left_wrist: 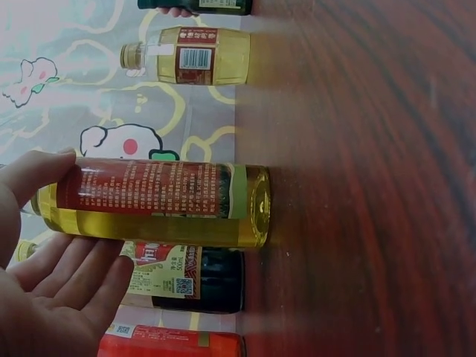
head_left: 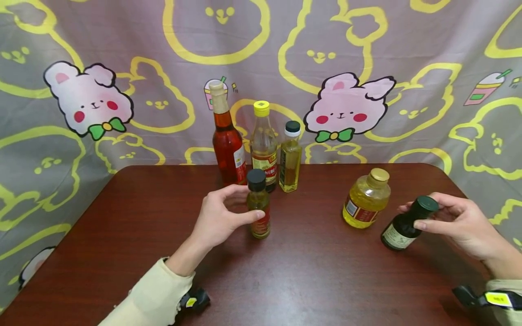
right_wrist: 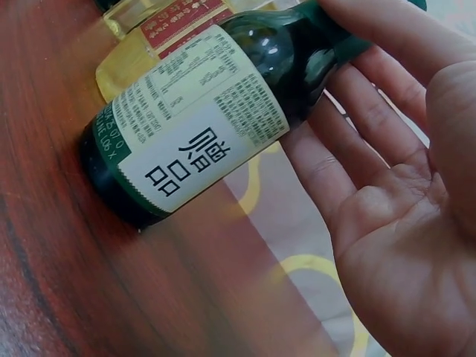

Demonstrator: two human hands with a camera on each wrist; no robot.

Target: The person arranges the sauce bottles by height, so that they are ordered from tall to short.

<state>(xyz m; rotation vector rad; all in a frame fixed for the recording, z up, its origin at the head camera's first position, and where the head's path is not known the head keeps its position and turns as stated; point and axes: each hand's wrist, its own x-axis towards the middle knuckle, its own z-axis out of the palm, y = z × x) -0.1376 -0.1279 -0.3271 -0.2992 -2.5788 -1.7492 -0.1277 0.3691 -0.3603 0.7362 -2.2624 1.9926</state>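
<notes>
My left hand (head_left: 222, 216) pinches a small oil bottle (head_left: 259, 206), my right hand (head_left: 465, 222) a tilted dark bottle (head_left: 400, 232); I judge three bottles (head_left: 290, 167) grouped, these two not yet released.

- I wear a pale cream left sleeve (head_left: 148, 299).
- My right sleeve (head_left: 509, 286) matches.
- Each wrist carries a black strap (head_left: 469, 296) with a bright yellow label (head_left: 498, 299).

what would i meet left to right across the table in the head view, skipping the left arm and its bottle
red bottle, yellow-capped bottle, slim bottle, round bottle, dark bottle, right hand
</notes>
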